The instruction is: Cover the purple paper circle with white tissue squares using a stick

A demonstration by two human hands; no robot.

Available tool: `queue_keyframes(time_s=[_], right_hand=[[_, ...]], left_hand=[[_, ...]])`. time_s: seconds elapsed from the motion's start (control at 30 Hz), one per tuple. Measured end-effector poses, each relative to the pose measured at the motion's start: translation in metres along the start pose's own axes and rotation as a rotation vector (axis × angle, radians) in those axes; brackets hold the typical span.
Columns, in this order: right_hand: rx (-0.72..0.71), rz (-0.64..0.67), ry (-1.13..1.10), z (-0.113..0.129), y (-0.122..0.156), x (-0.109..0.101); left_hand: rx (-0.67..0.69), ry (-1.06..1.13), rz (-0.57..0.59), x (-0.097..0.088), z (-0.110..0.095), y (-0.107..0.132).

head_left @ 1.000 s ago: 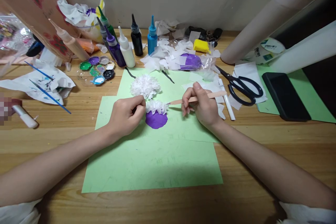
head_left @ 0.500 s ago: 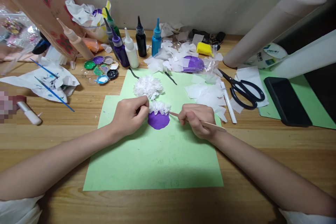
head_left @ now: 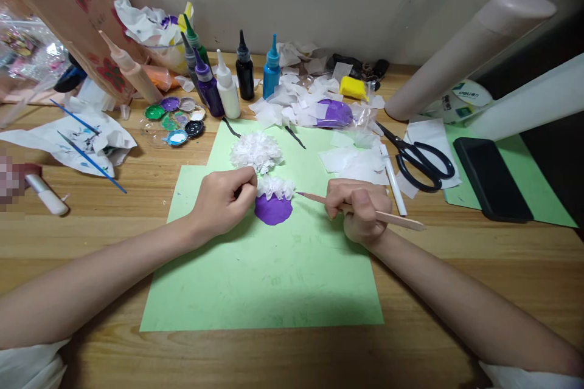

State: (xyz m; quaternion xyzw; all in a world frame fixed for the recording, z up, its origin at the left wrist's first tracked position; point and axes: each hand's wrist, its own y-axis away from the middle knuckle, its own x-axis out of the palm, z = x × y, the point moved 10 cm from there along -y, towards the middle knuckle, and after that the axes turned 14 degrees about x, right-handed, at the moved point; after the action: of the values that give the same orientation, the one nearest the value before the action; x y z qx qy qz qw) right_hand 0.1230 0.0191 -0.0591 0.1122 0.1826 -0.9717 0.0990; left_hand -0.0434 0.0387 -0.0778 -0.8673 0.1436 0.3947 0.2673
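A light green paper sheet [head_left: 274,273] lies on the wooden desk. On it sits a purple clay disc [head_left: 272,209] with white tissue tufts [head_left: 275,186] along its top edge, and a full white tissue flower [head_left: 255,151] just behind. My left hand [head_left: 223,200] is closed in a pinch at the disc's left edge, touching the tufts. My right hand [head_left: 358,206] grips a thin wooden stick [head_left: 392,217] like a pen. The stick's pointed tip [head_left: 298,194] lies just right of the tufts.
Paint bottles [head_left: 228,82] and a small paint palette [head_left: 176,118] stand behind the sheet. Cut white tissue squares [head_left: 356,161] and black scissors [head_left: 422,158] lie to the right. A dark phone [head_left: 490,176] lies further right. Blue brushes [head_left: 91,161] rest on stained paper at left.
My right hand turned the stick from lying nearly level to a pen-like hold, dropped toward me, then drew back slightly right. My left hand stayed pinched at the disc.
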Motion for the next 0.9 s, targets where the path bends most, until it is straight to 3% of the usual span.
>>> queue_keyframes(time_s=[0.13, 0.4, 0.9], right_hand=[[-0.053, 0.106, 0.084, 0.006, 0.001, 0.015], [-0.127, 0.181, 0.250, 0.010, 0.002, 0.030], [-0.072, 0.146, 0.233, 0.007, 0.000, 0.027]], left_hand=[[-0.003, 0.003, -0.001, 0.000, 0.000, 0.000], [0.000, 0.001, 0.003, 0.000, 0.000, 0.000], [-0.005, 0.000, 0.014, 0.002, 0.001, 0.000]])
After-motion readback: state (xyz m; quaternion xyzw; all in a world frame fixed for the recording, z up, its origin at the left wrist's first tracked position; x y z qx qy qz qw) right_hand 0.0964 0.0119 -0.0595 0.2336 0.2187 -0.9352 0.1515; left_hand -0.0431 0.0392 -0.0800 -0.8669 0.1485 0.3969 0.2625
